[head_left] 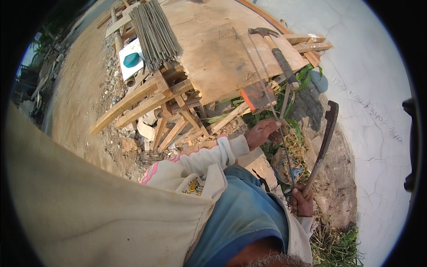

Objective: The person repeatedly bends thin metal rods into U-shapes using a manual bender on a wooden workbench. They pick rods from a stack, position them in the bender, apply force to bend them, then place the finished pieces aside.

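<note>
My left hand (265,132) is closed at the middle of a long thin metal rod (284,153), fingers curled by it. The rod slants from the wooden board (209,66) down to my right hand (303,201). That hand is closed around the lower end of a dark bending bar (324,141) with a notched, hooked head pointing up. The rod's lower end meets the same hand; whether the fingers hold it too is hard to see. Beyond my left hand sits an orange-faced block (258,96) at the board's edge.
A claw hammer (281,60) lies on the board's right side. Far left are a bundle of metal rods (153,33) and a teal object (131,60) on a white sheet (129,71). Timber beams (142,105) jut out leftward. A cracked pale wall (373,111) runs along the right.
</note>
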A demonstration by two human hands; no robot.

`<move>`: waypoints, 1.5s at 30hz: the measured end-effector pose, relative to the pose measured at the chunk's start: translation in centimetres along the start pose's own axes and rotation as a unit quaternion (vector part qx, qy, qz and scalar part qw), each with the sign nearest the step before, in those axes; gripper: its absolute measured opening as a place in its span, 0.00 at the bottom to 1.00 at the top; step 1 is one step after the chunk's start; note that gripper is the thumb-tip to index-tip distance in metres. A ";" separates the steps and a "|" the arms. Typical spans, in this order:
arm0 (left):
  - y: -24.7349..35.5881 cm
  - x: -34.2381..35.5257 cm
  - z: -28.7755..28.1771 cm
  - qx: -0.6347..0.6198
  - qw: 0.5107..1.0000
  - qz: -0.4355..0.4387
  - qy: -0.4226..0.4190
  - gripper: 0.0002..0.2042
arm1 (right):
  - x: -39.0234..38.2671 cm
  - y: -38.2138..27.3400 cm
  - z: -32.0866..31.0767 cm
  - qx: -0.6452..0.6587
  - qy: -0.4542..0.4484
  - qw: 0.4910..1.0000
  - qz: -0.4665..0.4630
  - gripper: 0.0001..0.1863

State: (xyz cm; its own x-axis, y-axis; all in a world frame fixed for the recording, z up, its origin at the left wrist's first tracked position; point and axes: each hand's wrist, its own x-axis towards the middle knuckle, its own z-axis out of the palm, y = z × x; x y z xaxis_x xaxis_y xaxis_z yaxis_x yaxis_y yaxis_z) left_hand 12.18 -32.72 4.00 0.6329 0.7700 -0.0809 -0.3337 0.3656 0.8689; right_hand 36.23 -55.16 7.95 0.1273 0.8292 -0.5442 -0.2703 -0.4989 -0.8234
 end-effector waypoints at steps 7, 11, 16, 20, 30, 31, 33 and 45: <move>-5.2 -0.9 1.5 0.022 0.999 -0.044 0.021 0.18 | -3.4 2.4 -2.6 -0.023 0.018 0.999 0.046 0.07; -6.4 -1.1 2.1 0.000 0.997 -0.064 0.054 0.18 | -3.4 2.1 -3.4 -0.027 0.043 0.998 0.046 0.07; -6.8 -1.2 2.3 -0.006 0.997 -0.061 0.038 0.17 | -3.8 2.4 -4.2 0.000 0.038 0.996 0.079 0.07; -7.0 -2.6 3.2 -0.015 0.992 -0.121 -0.017 0.18 | -6.3 4.1 -5.1 0.052 0.003 0.993 0.103 0.07; -5.1 -5.9 3.0 -0.123 0.958 -0.219 -0.137 0.18 | -10.3 8.8 1.5 0.120 0.079 0.985 0.096 0.07; -5.0 -5.8 2.9 -0.122 0.958 -0.216 -0.146 0.18 | -10.5 8.5 1.6 0.102 0.088 0.986 0.096 0.06; -5.1 -5.1 3.2 -0.141 0.951 -0.222 -0.162 0.17 | -10.6 7.1 0.9 0.053 0.108 0.992 0.048 0.05; -5.9 -5.1 2.7 -0.158 0.953 -0.197 -0.166 0.16 | -10.2 7.7 1.9 0.008 0.137 0.990 0.030 0.06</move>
State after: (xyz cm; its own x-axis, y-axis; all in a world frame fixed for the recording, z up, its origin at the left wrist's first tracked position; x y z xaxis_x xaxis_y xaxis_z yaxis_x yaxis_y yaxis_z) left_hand 12.76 -40.23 0.57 0.9212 0.3519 -0.1661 -0.1851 0.7717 0.6085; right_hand 31.05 -67.01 7.44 0.3638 0.6973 -0.6176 -0.3000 -0.5400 -0.7864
